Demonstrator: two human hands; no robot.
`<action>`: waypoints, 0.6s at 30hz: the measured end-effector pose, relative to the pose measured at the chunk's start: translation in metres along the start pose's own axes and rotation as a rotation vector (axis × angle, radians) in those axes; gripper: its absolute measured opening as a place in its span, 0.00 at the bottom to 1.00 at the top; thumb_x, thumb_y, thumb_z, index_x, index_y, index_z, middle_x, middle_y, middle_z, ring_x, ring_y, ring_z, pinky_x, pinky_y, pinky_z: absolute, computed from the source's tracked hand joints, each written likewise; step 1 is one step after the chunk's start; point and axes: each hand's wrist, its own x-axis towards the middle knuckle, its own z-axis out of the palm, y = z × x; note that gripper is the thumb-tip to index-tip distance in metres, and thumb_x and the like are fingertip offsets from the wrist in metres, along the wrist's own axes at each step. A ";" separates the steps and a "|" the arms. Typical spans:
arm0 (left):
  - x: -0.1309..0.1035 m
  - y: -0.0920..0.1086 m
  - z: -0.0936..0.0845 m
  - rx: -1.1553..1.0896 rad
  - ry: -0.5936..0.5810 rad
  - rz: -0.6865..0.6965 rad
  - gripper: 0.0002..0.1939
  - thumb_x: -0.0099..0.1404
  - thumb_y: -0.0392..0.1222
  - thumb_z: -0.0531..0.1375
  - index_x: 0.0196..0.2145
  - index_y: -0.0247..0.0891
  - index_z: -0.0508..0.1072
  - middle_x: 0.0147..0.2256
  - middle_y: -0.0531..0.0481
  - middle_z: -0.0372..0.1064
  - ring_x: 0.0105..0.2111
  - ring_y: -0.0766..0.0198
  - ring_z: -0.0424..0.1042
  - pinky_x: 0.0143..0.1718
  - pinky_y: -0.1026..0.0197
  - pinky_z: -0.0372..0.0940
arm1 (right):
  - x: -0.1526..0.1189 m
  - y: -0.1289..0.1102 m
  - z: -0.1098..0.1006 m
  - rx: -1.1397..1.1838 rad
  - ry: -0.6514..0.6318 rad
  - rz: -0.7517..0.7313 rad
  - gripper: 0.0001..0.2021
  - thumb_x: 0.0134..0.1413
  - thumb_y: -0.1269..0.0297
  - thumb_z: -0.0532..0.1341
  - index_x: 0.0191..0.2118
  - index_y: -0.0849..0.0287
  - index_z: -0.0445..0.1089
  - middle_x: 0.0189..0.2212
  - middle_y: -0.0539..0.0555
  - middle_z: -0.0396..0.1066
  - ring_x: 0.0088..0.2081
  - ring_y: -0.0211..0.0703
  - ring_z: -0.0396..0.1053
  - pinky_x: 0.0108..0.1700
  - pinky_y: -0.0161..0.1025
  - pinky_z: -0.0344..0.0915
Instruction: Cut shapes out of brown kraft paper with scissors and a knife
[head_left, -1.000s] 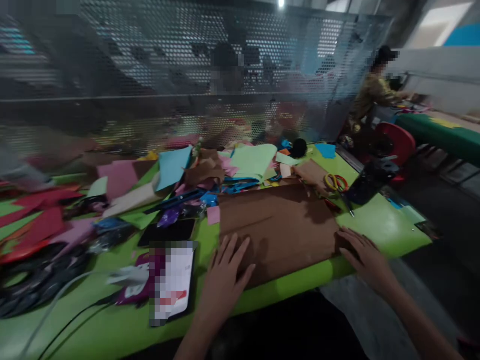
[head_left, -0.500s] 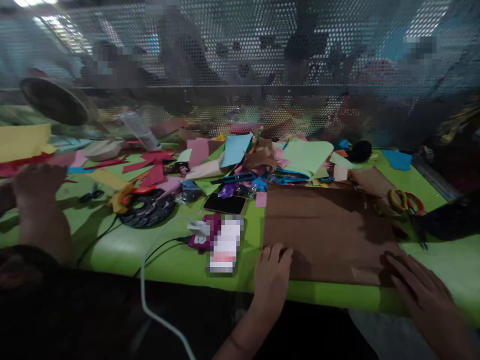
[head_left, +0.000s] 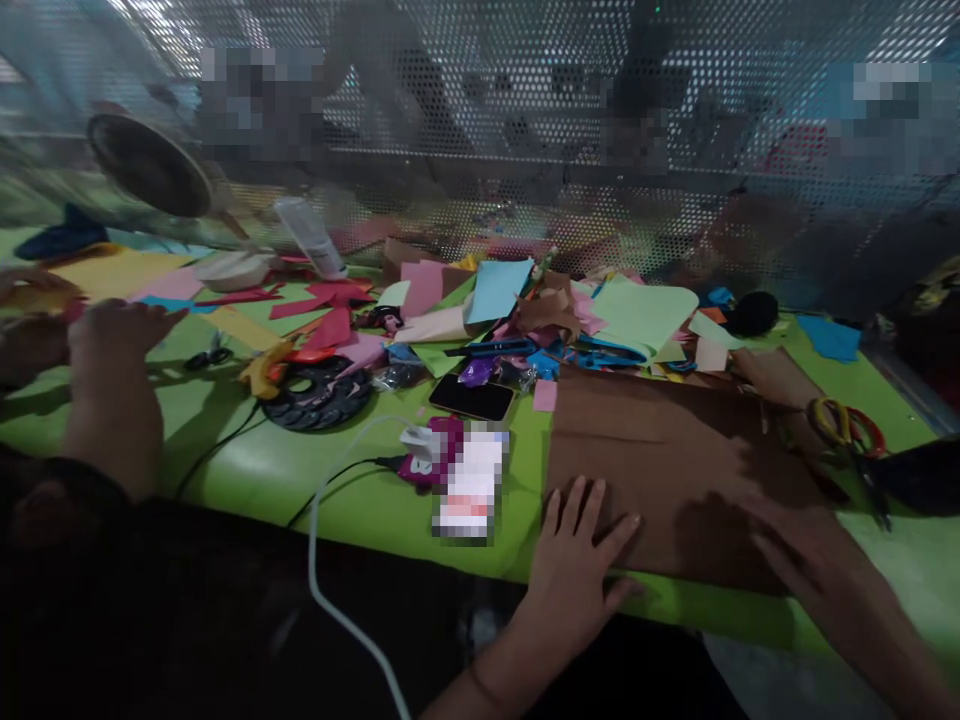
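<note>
A large brown sheet [head_left: 652, 450] lies flat near the front edge of the green table [head_left: 517, 515]. Spread fingers of my left hand [head_left: 581, 560] rest on its lower left corner, with the thumb at the front edge. On the right, my right hand [head_left: 810, 545] reaches over the lower right part of the sheet, fingers stretched out and slightly blurred; whether it touches the sheet is hard to tell. Neither hand holds anything. Scissors [head_left: 851, 430] with yellow and red handles lie beyond the sheet's right side.
Left of the sheet lie a blurred-out phone [head_left: 471, 485], a purple socket block [head_left: 431, 455] with cables, a black phone [head_left: 472, 397] and a glue gun [head_left: 266, 370]. Coloured paper scraps [head_left: 499, 290] pile behind. Another person's arm [head_left: 116, 400] rests at left.
My left hand has spread its fingers and moved further onto the sheet. My right hand has moved up and inward over it. The view has shifted, so objects appear further right.
</note>
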 end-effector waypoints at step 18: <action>0.003 0.001 0.004 -0.089 0.059 0.060 0.34 0.69 0.66 0.49 0.66 0.49 0.59 0.68 0.37 0.51 0.68 0.44 0.49 0.63 0.36 0.52 | 0.180 -0.124 0.091 0.246 -0.209 -0.132 0.07 0.65 0.63 0.57 0.36 0.58 0.69 0.36 0.57 0.72 0.40 0.51 0.67 0.44 0.48 0.63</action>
